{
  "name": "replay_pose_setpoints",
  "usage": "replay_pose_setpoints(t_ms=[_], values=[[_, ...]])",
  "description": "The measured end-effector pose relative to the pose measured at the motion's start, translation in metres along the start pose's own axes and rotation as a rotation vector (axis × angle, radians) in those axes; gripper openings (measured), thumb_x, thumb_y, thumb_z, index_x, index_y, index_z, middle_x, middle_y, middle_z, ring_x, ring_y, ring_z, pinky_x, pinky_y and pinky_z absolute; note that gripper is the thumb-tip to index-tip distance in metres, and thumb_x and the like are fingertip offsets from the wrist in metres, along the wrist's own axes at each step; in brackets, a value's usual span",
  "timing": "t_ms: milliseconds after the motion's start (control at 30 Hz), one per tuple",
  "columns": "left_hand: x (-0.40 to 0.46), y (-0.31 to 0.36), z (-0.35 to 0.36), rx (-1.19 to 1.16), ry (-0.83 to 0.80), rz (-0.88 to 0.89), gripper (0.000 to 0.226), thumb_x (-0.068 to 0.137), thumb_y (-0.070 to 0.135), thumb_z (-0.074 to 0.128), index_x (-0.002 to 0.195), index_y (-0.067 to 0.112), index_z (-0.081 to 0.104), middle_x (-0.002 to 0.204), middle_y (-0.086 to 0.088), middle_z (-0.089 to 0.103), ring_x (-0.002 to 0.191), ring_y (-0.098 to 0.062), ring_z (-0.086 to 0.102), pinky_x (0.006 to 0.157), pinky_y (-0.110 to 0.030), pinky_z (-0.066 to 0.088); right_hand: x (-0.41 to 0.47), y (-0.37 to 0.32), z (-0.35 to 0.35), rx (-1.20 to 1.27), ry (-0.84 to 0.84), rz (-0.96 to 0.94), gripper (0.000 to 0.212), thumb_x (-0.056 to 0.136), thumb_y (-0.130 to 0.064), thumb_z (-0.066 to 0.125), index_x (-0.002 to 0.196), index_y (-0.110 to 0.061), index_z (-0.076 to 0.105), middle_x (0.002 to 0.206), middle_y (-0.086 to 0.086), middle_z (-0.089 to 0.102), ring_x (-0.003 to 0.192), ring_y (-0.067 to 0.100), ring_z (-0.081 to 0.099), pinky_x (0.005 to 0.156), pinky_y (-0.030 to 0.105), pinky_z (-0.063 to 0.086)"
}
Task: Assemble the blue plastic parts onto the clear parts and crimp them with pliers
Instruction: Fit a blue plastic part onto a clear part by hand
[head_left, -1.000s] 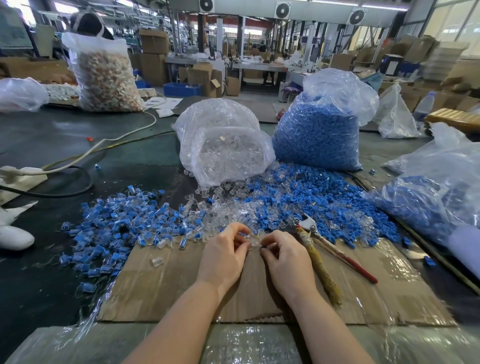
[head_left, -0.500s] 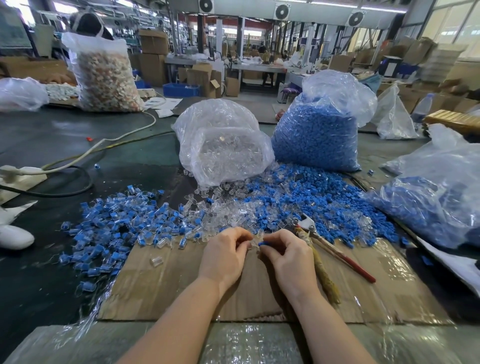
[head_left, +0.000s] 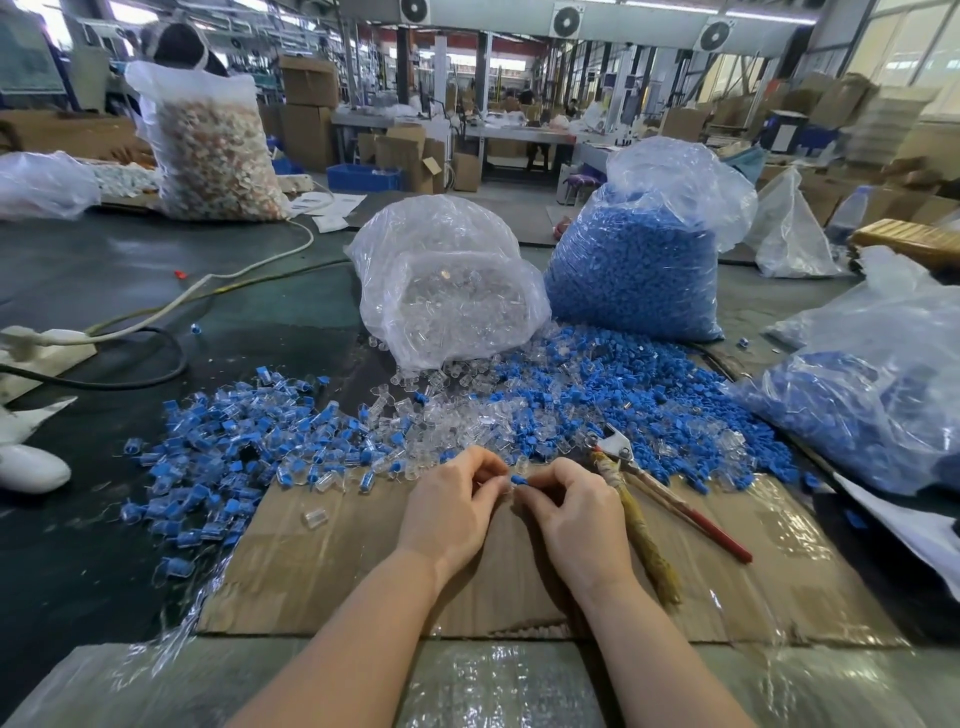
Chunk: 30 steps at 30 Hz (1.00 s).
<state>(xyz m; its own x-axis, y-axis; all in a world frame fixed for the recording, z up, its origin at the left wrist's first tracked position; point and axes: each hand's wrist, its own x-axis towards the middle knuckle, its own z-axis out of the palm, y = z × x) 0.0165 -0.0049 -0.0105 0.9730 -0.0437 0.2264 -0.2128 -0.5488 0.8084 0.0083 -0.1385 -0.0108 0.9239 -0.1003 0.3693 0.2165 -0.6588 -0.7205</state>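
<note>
In the head view, both hands met over the far edge of the cardboard (head_left: 467, 587). The right hand (head_left: 574, 512) had its fingers curled and pinched a blue part (head_left: 518, 479) at the fingertips. The left hand (head_left: 453, 506) was likewise curled, fingertips brought up against the blue part; it appeared to hold a clear part (head_left: 503, 484), though that piece was nearly lost behind the fingers and I could not be sure of it.

The step in hand looked like seating blue into clear. To do it well, the two pieces probably needed to be lined up square before pressing, pushed fully home with the fingertips, and kept in the left hand's grip while the right went for the pliers (head_left: 641, 488), which lay just beside the right hand, head toward the heap and handles toward the person.

Around them: a mixed heap (head_left: 597, 410) of loose blue and clear pieces lay just beyond the hands, and a pile of joined pieces (head_left: 223, 447) spread to the left. One stray clear piece (head_left: 315, 518) sat alone on the cardboard. Behind stood a bag of clear parts (head_left: 447, 291) and a bag of blue parts (head_left: 639, 260), with another bag (head_left: 872, 384) at right. Cables (head_left: 156, 312) ran across the table at left, well apart from the work. Nothing seemed to block the reach to the pliers.
</note>
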Motion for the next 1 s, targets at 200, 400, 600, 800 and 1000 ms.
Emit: replay_pose_setpoints(t_ms=[200, 400, 600, 800, 1000], values=[[-0.0004, -0.0002, -0.0017, -0.032, 0.006, 0.003, 0.013, 0.088, 0.017, 0.062, 0.088, 0.03, 0.061, 0.082, 0.013, 0.066, 0.08, 0.001, 0.061, 0.079, -0.02, 0.051, -0.0008, -0.0021, -0.0002, -0.034, 0.006, -0.042, 0.007, 0.081, -0.019, 0.071, 0.081, -0.012, 0.068, 0.079, -0.001, 0.069, 0.077, 0.016, 0.06, 0.072, 0.024, 0.044], [-0.001, 0.0, -0.0029, -0.032, 0.018, 0.005, 0.014, 0.087, 0.017, 0.062, 0.087, 0.031, 0.061, 0.083, 0.014, 0.065, 0.08, 0.002, 0.06, 0.078, -0.016, 0.05, -0.0024, -0.0038, -0.0005, -0.091, 0.002, -0.092, 0.006, 0.083, -0.017, 0.065, 0.081, -0.011, 0.066, 0.079, 0.001, 0.067, 0.077, 0.018, 0.059, 0.072, 0.028, 0.044], [-0.0013, 0.0002, -0.0022, -0.035, 0.037, 0.004, 0.017, 0.087, 0.016, 0.062, 0.086, 0.033, 0.061, 0.08, 0.015, 0.065, 0.076, 0.006, 0.06, 0.077, -0.018, 0.051, -0.0025, -0.0033, -0.0004, -0.091, -0.007, -0.064, 0.008, 0.083, -0.019, 0.065, 0.079, -0.012, 0.065, 0.079, 0.0, 0.066, 0.077, 0.017, 0.057, 0.071, 0.027, 0.042], [-0.002, 0.0009, -0.0025, -0.047, -0.005, 0.024, 0.022, 0.087, 0.016, 0.063, 0.084, 0.037, 0.061, 0.079, 0.018, 0.066, 0.077, 0.012, 0.06, 0.075, -0.009, 0.048, -0.0015, -0.0032, 0.0001, -0.119, -0.008, -0.05, 0.009, 0.082, -0.021, 0.064, 0.077, -0.014, 0.063, 0.077, 0.0, 0.065, 0.076, 0.016, 0.056, 0.067, 0.024, 0.037], [-0.0016, 0.0003, -0.0023, -0.018, -0.007, 0.037, 0.02, 0.087, 0.017, 0.063, 0.084, 0.037, 0.063, 0.081, 0.016, 0.067, 0.08, 0.004, 0.061, 0.079, -0.016, 0.048, -0.0014, -0.0027, -0.0003, -0.11, -0.011, -0.066, 0.008, 0.083, -0.019, 0.065, 0.08, -0.011, 0.066, 0.08, 0.001, 0.068, 0.079, 0.019, 0.059, 0.072, 0.027, 0.042]])
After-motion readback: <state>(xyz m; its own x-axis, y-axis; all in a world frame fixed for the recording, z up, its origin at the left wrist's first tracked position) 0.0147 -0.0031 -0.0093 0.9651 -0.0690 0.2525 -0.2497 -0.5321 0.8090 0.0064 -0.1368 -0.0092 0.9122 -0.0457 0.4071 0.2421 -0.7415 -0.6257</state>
